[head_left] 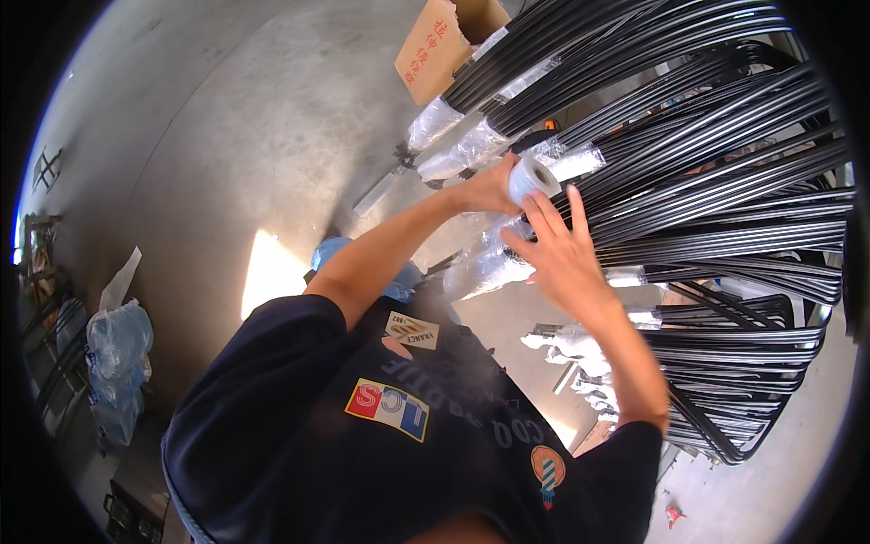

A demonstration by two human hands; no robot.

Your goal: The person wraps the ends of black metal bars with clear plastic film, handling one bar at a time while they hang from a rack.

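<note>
My left hand (489, 187) is closed around a white roll of clear plastic film (533, 183), whose hollow core faces up and to the right. Stretched fingers of my right hand (566, 261) are spread beside the roll, with some fingertips at its lower edge; the hand does not grip it. Both hands are over the ends of a bundle of thin black metal tubes (716, 150). Shiny film wrap (489, 265) covers bundle ends just below the roll. What lies directly under the roll is hidden.
Several more tube bundles (725, 363) with wrapped ends lie on the right, their bent ends facing outward. An open cardboard box (433, 54) stands at the top. Bluish plastic bags (120, 354) are at the far left, and a small red object (673, 514) lies on the floor at lower right.
</note>
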